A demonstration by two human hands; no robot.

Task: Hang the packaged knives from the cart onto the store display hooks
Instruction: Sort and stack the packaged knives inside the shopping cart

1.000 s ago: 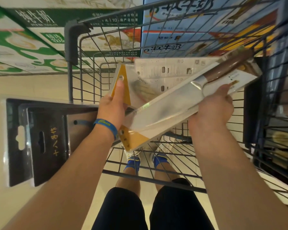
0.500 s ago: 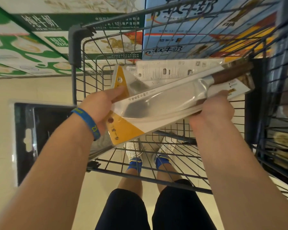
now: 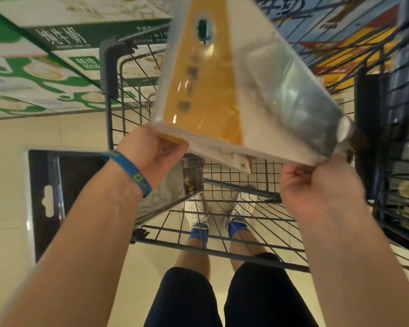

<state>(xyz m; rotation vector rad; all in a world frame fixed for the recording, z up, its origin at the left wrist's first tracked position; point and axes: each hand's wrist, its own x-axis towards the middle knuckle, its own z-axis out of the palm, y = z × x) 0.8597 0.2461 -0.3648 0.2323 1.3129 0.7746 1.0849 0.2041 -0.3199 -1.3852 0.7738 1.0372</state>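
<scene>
A packaged knife (image 3: 241,86), a wide cleaver in a clear blister on a yellow and white card, is lifted above the wire cart (image 3: 234,208). Its hang hole points up and away from me. My left hand (image 3: 151,156) pinches the card's lower left corner. My right hand (image 3: 316,185) grips the lower right edge near the handle end. The image is blurred there. A second knife package (image 3: 64,192), black with a clear cover, lies across the cart's left rim under my left wrist. No display hooks are in view.
Stacked cartons (image 3: 40,67) printed green and white fill the upper left. Blue and orange printed boxes (image 3: 340,31) stand behind the cart. Dark shelving (image 3: 399,161) runs down the right side. My legs and shoes show through the cart's mesh floor.
The knife package has been raised out of the cart and turned from lying crosswise to standing up, hang hole at the top. Both hands shifted to its lower edge.
</scene>
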